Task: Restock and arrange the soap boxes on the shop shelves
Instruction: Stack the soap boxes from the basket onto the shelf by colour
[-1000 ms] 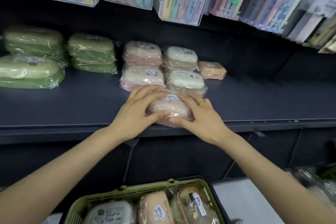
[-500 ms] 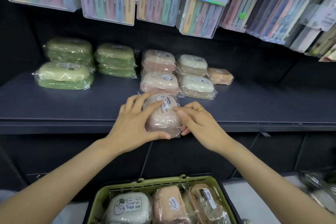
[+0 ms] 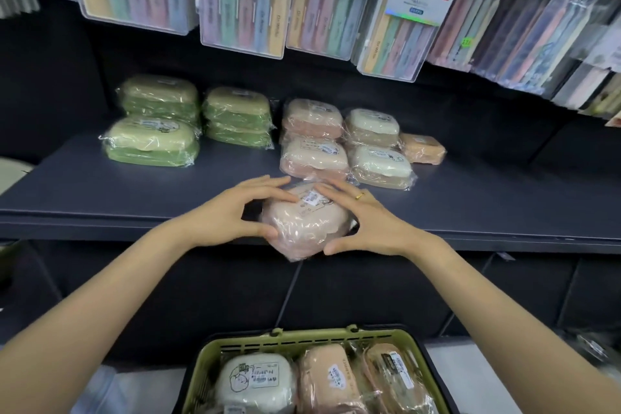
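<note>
A pink soap box in clear wrap (image 3: 304,228) sits at the front edge of the dark shelf (image 3: 134,198), its near end hanging over the edge. My left hand (image 3: 232,212) holds its left side, fingers on top and thumb at the near edge. My right hand (image 3: 369,222), wearing a ring, holds its right side the same way. Behind it stand a stack of pink boxes (image 3: 314,151) and a stack of cream boxes (image 3: 378,151), with one orange box (image 3: 424,148) to their right. Green boxes (image 3: 153,141) are stacked at the left.
A green basket (image 3: 302,337) below me holds a white box (image 3: 256,383), a pink box (image 3: 327,376) and a brown box (image 3: 391,371). Hanging packs of coloured stationery (image 3: 245,7) crowd the space above the shelf. The shelf's right part is bare.
The pink box was turned from crosswise to lengthwise and pulled toward the front edge. My right hand shifted from its near side to its right side. The view tilted upward.
</note>
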